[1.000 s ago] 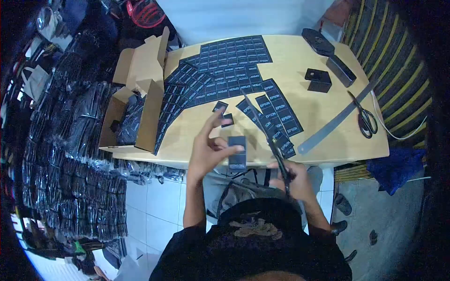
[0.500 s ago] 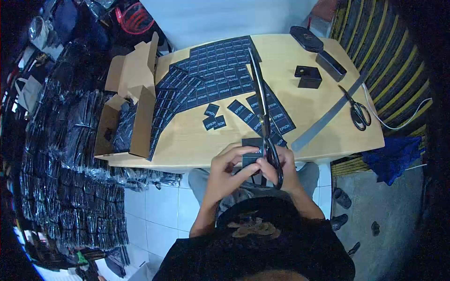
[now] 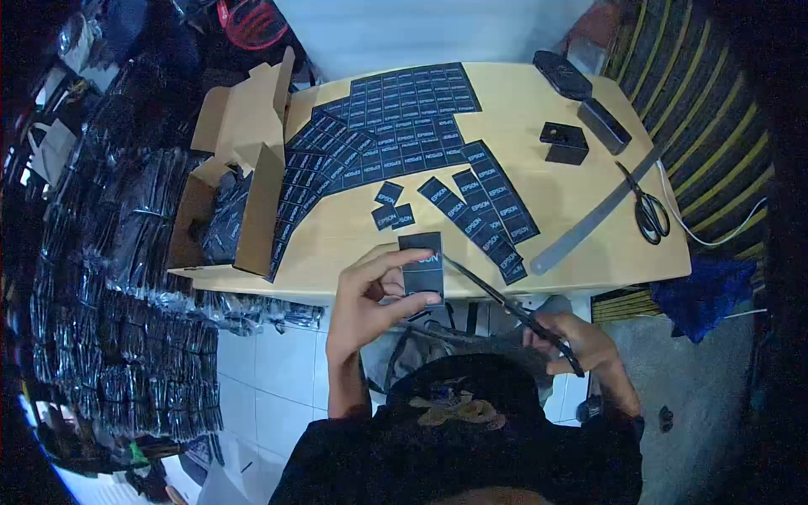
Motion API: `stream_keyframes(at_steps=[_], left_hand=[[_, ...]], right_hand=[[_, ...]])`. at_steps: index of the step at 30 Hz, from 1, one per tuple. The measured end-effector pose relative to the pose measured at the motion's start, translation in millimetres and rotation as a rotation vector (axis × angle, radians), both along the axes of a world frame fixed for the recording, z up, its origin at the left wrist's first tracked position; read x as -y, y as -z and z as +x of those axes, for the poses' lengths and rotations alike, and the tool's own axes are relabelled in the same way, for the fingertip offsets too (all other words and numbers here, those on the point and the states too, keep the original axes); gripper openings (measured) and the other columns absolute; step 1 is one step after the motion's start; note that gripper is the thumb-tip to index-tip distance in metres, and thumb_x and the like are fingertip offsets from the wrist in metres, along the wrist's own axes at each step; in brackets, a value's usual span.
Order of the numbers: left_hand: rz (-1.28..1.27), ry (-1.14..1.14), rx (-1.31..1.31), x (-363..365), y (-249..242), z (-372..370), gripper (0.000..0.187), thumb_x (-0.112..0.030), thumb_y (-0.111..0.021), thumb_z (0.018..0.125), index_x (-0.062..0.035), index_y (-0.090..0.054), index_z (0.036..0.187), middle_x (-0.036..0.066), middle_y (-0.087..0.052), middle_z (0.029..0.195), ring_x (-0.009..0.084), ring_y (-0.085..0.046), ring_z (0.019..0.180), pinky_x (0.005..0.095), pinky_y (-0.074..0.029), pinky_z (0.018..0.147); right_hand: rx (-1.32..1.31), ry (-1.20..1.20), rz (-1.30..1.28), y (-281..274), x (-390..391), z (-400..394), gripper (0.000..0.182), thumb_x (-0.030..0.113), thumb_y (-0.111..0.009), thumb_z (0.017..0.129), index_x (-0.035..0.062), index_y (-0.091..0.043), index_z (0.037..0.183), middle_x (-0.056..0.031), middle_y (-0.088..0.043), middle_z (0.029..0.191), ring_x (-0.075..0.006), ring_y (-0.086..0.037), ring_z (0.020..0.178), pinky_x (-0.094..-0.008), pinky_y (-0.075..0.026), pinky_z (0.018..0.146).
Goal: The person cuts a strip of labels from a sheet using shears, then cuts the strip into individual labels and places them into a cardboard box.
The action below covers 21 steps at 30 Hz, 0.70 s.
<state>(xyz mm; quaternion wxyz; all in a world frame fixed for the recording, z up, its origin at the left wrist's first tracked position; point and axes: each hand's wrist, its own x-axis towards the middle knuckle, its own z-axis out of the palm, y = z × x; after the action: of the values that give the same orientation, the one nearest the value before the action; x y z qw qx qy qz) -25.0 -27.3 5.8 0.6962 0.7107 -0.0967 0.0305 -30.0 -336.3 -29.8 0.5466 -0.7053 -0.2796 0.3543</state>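
My left hand pinches a dark strip of EPSON labels between thumb and fingers, just over the table's front edge. To the right and lower, my right hand grips the handles of long black scissors. Their blades point up and left, with the tips beside the strip's right edge. Loose cut labels lie on the table above my left hand. Longer label strips rest to their right. Behind them large label sheets overlap.
An open cardboard box stands at the table's left. On the right are a metal ruler, a second pair of scissors, a black holder, a black box and a dark case. Bagged bundles are stacked at left.
My right hand has moved right and down with the scissors, which now slant instead of standing nearly upright. My left hand has shifted left with the label strip.
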Motion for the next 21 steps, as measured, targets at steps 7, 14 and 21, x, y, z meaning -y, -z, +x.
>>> stream_keyframes(at_steps=[7, 14, 21], left_hand=[[0.296, 0.282, -0.046, -11.2, 1.8, 5.0, 0.049, -0.005, -0.08, 0.061, -0.0099, -0.065, 0.107, 0.001, -0.062, 0.086, 0.0047, -0.055, 0.068, 0.0185, -0.044, 0.058], [0.151, 0.462, -0.13, -6.7, 8.0, 13.1, 0.049, -0.005, -0.08, 0.061, -0.0082, -0.065, 0.107, 0.007, -0.063, 0.1, 0.0107, -0.062, 0.079, 0.0206, -0.052, 0.061], [0.178, 0.462, -0.112, -4.4, 9.1, 13.7, 0.052, -0.002, -0.082, 0.057, -0.0059, -0.065, 0.106, 0.007, -0.063, 0.1, 0.0113, -0.062, 0.084, 0.02, -0.051, 0.06]], right_hand=[[0.06, -0.223, -0.04, -6.6, 8.7, 9.2, 0.048, 0.037, -0.078, 0.067, 0.0038, -0.054, 0.093, -0.0044, -0.053, 0.071, -0.0167, -0.053, 0.065, -0.0314, -0.042, 0.059], [0.076, -0.283, -0.015, 3.2, 7.6, 14.6, 0.044, 0.036, -0.075, 0.071, 0.0037, -0.054, 0.092, -0.0013, -0.05, 0.064, -0.0139, -0.049, 0.055, -0.0285, -0.039, 0.051], [-0.015, -0.277, -0.019, 0.7, 6.7, 14.2, 0.043, 0.038, -0.073, 0.072, 0.004, -0.055, 0.09, -0.0003, -0.05, 0.063, -0.0132, -0.048, 0.055, -0.0291, -0.038, 0.051]])
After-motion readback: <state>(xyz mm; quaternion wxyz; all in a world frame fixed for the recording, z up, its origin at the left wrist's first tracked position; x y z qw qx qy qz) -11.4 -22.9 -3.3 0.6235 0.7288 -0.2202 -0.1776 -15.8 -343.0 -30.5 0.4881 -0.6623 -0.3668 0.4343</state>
